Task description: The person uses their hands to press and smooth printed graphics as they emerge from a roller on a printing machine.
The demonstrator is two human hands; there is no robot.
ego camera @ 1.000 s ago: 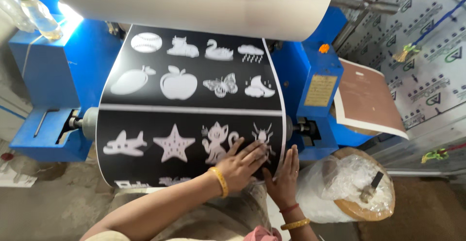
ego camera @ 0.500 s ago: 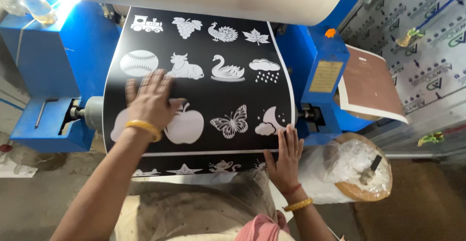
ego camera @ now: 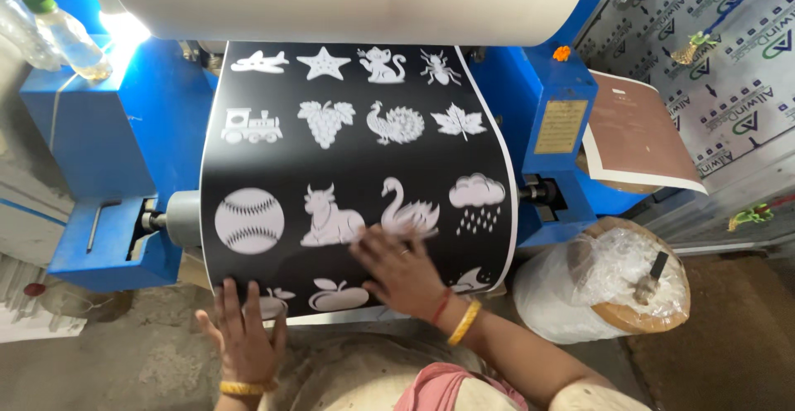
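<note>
Two bare hands lay flat on a black printed sheet (ego camera: 356, 171) that curved down over a grey roller in a blue machine (ego camera: 108, 138). Nearest the camera, the left hand (ego camera: 242, 332) pressed the sheet's lower left corner with its fingers spread and nothing gripped, a yellow bangle at the wrist; its fingertips reached just past the white bottom edge, beside a half-hidden fruit figure. Slightly further in, the right hand (ego camera: 399, 269) rested open, palm down, near the middle of the lower edge, its fingers splayed and partly blurred over the white swan figure, with red and yellow bangles on the wrist; it grasped nothing either. Between the hands, an apple figure showed above the sheet's bottom border. To the right, a plastic-wrapped roll (ego camera: 596, 283) stood close beside the sheet's right edge, leaving only a narrow gap by the machine's side housing. To the left, bare floor lay open below the blue housing. Further up, the sheet ran under a large pale roll (ego camera: 348, 1), its white side borders staying clear of the blue side frames. A plastic bottle (ego camera: 70, 43) stood on the machine's far left top.
</note>
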